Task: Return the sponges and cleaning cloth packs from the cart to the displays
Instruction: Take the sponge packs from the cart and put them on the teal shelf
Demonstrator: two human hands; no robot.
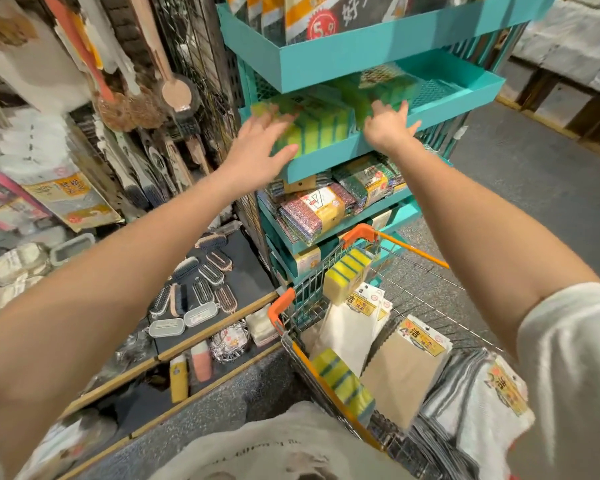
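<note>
The teal display rack [361,53] stands at 12 o'clock, with trays one above the other; its middle tray [326,161] is the one both arms reach to. The wire cart [281,306], with orange corners, fills the picture at 5 o'clock, just beside the foot of the rack.

In the cart the cloth packs lie and lean together; a white cloth pack [347,334] is near the middle, a beige cloth pack [402,372] is at its 4 o'clock, and a grey-striped cloth pack [478,403] is at the far 4 o'clock side. Two sponge packs are also in the cart; the upper sponge pack [347,275] leans at the 12 o'clock end, and the lower sponge pack [343,379] lies against the 8 o'clock wall.

In the middle tray lies a yellow-green shelf sponge pack [319,123]; at its 3 o'clock is a second, blurred green pack [357,95].

The left hand [257,150] is wide, with fingers spread, and it touches the shelf sponge pack from 9 o'clock; it grips nothing. The right hand [388,124] has straight fingers over the tray rim, against the blurred green pack; it holds nothing either.

One tray lower are the glittery scourer packs [316,213]; at 8 o'clock some scrubbing brushes [205,285] lie on a dark low shelf.
</note>
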